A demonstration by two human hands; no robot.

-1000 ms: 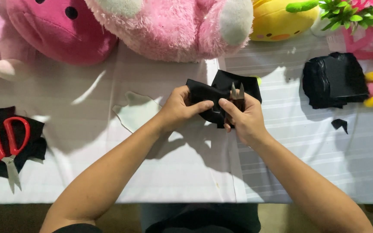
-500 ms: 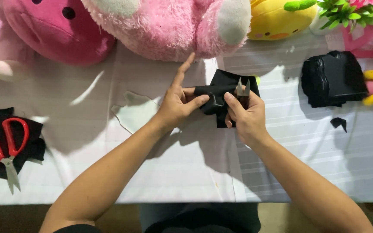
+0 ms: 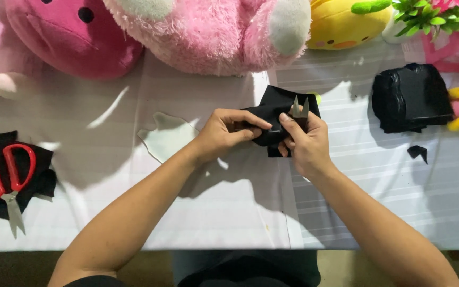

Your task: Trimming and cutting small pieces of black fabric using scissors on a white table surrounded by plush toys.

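Note:
My left hand [image 3: 221, 134] pinches a piece of black fabric [image 3: 277, 103] just above the white table cover [image 3: 229, 212]. My right hand [image 3: 304, 143] grips small metal snips [image 3: 298, 109], their two pointed blades sticking up and slightly apart, and it also presses against the same fabric. Both hands meet at the middle of the table. A white cut-out piece [image 3: 168, 138] lies flat just left of my left hand.
Red-handled scissors [image 3: 3, 175] rest on black fabric [image 3: 38, 180] at the left edge. A folded black fabric stack [image 3: 410, 98] and a small black scrap [image 3: 418, 152] lie at the right. Pink plush toys [image 3: 213, 32], a yellow plush [image 3: 346, 24] and a green plant [image 3: 426, 13] line the back.
My left hand's fingers, stretched out over the fabric half a second ago, have curled back into a pinch on it. The snips stay in my right hand.

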